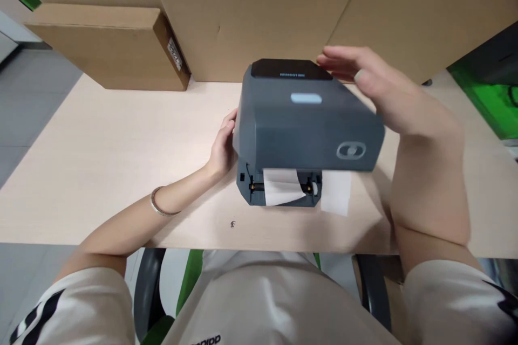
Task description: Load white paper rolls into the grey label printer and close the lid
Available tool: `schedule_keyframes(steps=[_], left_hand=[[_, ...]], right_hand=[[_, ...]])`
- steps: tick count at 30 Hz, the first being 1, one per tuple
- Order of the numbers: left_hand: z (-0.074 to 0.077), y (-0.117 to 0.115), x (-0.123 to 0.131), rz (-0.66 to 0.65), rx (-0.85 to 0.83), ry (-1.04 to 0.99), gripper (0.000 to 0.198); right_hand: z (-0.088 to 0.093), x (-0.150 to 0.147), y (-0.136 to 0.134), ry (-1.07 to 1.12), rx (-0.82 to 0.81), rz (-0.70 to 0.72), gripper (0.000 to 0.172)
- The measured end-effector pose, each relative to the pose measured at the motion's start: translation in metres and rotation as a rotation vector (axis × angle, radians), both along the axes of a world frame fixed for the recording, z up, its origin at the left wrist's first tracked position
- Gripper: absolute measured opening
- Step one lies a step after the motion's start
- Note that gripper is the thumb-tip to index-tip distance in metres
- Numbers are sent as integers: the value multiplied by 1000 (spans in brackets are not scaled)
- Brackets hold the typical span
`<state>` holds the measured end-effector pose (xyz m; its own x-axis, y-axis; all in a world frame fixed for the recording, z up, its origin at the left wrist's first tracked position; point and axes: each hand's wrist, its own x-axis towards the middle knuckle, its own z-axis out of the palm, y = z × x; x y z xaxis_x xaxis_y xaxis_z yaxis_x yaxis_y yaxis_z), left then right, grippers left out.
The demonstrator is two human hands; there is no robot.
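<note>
A dark grey label printer (301, 124) stands on the pale wooden desk (101, 161) in front of me. White label paper (283, 186) sticks out of its front slot, and a second white piece (335, 191) hangs at the right of the slot. My left hand (222, 145) rests against the printer's left side, fingers curled onto it. My right hand (372, 86) hovers over the printer's top right rear corner, fingers stretched out flat, holding nothing. A silver bracelet (159, 205) circles my left wrist.
Large cardboard boxes (251, 11) stand along the back of the desk, with smaller stacked boxes (109, 43) at the back left. A green object (489, 97) lies at the far right. My chair (149, 285) shows below the desk's front edge.
</note>
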<state>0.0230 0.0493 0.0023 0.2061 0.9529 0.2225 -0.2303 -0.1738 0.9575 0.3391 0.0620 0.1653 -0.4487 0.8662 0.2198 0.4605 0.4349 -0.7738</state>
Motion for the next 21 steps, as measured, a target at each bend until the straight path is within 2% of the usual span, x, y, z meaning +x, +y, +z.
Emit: schedule_keyframes(steps=[2,4,6,7,11,14,15,17,18,21], left_hand=[[3,-2,2,23,-29,-42,65],[8,-6,3,29,-52,-49,62],[15,-11,3,23,-76,-26,58],[18,-13,3,24,-94,-4,57],[29,-18,3,37,-147,84,57],[32,-19,3,18,-151,105,68],[33,-19,3,12,-145,113,74],[33,-18,1,-8,-126,137,83],[33,-17,0,-18,-120,146,85],[32,-15,-2,-30,-120,167,84]], right_hand=[[2,10,5,93,-53,115,74],[4,19,9,59,-2,263,92],[8,25,12,-68,54,288,114],[10,25,12,-125,68,258,114],[14,18,7,-154,114,67,75],[9,9,7,-27,196,-132,81],[6,6,8,33,209,-184,75],[-1,-1,13,140,205,-236,46],[-4,-5,15,177,194,-238,38],[-11,-18,22,250,153,-269,41]])
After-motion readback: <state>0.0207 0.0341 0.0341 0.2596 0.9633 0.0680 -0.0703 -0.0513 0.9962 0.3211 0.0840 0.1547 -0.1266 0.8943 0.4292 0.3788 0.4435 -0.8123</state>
